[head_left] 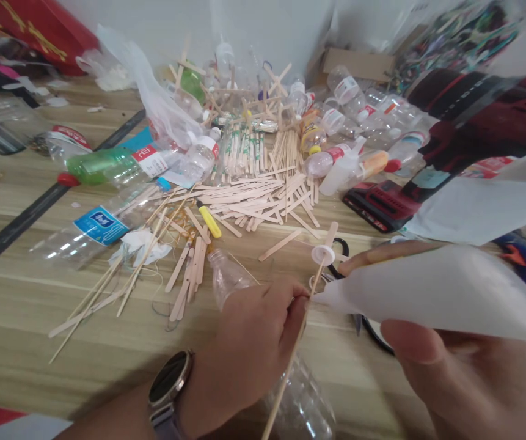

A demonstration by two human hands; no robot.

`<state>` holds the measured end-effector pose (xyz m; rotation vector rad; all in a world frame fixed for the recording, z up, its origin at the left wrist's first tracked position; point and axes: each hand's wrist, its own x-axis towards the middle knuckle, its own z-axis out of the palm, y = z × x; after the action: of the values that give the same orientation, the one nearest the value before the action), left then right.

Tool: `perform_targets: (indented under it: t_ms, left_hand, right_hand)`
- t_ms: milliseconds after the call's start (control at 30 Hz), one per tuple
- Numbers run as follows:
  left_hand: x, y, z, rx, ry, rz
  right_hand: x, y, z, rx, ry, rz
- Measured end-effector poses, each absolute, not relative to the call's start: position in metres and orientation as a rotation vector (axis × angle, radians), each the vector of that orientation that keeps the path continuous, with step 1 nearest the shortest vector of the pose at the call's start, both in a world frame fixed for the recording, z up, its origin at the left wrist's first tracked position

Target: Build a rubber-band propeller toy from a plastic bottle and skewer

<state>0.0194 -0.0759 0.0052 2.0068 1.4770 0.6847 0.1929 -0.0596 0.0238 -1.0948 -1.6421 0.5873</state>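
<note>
My left hand [263, 336], with a watch on its wrist, pinches a thin wooden skewer [282, 388]. Near the skewer's far end are a white disc [322, 255] and a flat wooden stick [332, 234]. In my right hand [468, 366] lies a white squeeze bottle [432, 293], tilted sideways, its nozzle touching or very close to the skewer beside my left fingertips. Below my left hand a clear plastic bottle [306, 403] shows in part. Behind the white bottle, black-handled scissors [341, 244] are partly hidden.
Craft sticks [253, 201] lie piled at the centre, with many plastic bottles behind. A red and black power drill [455, 128] stands at the right. A yellow marker [209, 220], loose skewers [93, 293] and a blue-labelled bottle [100, 225] are towards the left.
</note>
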Motion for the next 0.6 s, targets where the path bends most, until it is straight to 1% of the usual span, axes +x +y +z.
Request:
perform_targets:
  t_ms: [267,400,500,600]
  left_hand:
    - [0.018,-0.075,0.004,1.992,1.455,0.677]
    - [0.018,-0.076,0.005,1.988,1.458,0.672]
    - [0.018,-0.077,0.005,1.979,1.464,0.663]
    - [0.018,-0.076,0.005,1.982,1.466,0.663]
  right_hand:
    - [0.191,-0.06,0.028,-1.08,-1.733,0.508]
    - [0.19,-0.062,0.034,-1.145,-1.752,0.496]
    - [0.189,-0.063,0.036,-1.189,-1.737,0.42]
    - [0.189,-0.062,0.034,-1.176,-1.725,0.459]
